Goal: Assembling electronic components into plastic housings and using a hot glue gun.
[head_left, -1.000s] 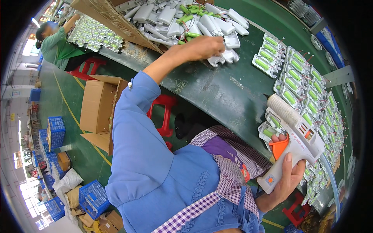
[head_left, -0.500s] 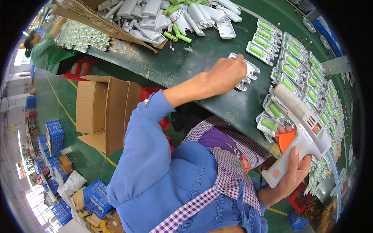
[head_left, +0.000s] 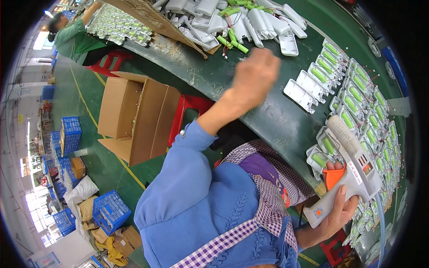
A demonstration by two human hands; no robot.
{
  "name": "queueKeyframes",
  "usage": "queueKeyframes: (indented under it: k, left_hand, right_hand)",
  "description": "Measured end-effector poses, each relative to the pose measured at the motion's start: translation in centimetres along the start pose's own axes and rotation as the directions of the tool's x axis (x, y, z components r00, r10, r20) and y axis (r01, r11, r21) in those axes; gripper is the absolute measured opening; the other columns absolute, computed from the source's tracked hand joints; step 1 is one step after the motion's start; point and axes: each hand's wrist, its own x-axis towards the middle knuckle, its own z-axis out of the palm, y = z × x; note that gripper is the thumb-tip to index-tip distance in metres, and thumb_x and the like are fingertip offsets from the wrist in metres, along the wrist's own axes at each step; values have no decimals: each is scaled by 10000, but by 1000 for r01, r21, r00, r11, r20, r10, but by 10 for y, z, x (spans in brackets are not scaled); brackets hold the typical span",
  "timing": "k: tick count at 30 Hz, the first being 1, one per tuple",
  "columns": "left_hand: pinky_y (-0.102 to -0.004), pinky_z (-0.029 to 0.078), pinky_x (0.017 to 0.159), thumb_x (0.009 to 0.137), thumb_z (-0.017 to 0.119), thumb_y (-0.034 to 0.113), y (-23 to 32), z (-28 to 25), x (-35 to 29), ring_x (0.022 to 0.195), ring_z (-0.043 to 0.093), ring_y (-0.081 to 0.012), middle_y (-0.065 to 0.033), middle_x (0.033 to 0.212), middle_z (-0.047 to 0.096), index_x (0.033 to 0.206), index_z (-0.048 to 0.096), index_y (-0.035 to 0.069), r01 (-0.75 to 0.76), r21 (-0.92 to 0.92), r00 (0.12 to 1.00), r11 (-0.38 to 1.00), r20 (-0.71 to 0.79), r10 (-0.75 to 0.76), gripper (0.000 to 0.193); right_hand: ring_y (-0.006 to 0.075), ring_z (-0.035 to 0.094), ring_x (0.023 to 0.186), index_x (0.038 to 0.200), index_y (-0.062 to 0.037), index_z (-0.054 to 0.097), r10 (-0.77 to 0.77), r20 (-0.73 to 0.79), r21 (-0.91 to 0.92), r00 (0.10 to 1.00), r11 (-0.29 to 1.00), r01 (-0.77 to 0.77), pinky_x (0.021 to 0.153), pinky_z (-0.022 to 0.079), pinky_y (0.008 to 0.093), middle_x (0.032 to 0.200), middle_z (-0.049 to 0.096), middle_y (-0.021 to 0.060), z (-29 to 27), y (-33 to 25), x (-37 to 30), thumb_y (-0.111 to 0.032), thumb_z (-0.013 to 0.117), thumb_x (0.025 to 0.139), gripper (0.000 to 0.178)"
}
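Note:
At the right, my right hand (head_left: 340, 210) is wrapped round the handle of a pale grey glue gun (head_left: 353, 167), fingers at its orange trigger (head_left: 334, 176). The gun's whitish barrel points up over the filled shells. My left hand (head_left: 257, 76) is over the green table, blurred by motion, with fingers that look bent; whether it holds anything is hidden. Just beyond it lie loose green battery cells (head_left: 232, 40) with thin wires. To its right, white plastic half-shells (head_left: 300, 94) without cells lie at the near end of a row of shells holding green cells (head_left: 330, 56).
Many shells with green cells (head_left: 373, 120) cover the table's right side. A heap of white shells (head_left: 263, 22) lies at the back beside a cardboard divider (head_left: 156, 22). An open carton (head_left: 134, 118) stands left, near a red stool (head_left: 190, 107). A person in green (head_left: 73, 40) works at far left.
My left hand has left the white half-shell at the row's near end and moved up and left toward the loose cells. My right hand keeps hold of the glue gun. The view has shifted.

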Motion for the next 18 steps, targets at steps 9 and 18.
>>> queueKeyframes:
  k: [9, 18]
  left_hand:
    - [-405, 559, 656, 869, 674, 180, -92, -4, 22, 857, 632, -354, -178, 954, 521, 885, 592, -42, 264, 140, 954, 954, -181, -238, 237]
    - [-508, 532, 737, 815, 553, 95, -137, 9, 82, 979, 598, -387, -207, 949, 645, 853, 689, -21, 228, 343, 969, 911, 16, -248, 183]
  right_hand:
    - [404, 596, 1123, 1369, 124, 305, 23, 65, 7, 998, 1000, -23, 1015, 449, 495, 1227, 546, 328, 0, 6, 3, -41, 484, 940, 494]
    - [388, 609, 1101, 1376, 129, 299, 10, 60, 15, 998, 1000, -11, 1015, 447, 483, 1202, 558, 318, 6, 3, -8, -41, 494, 937, 510]
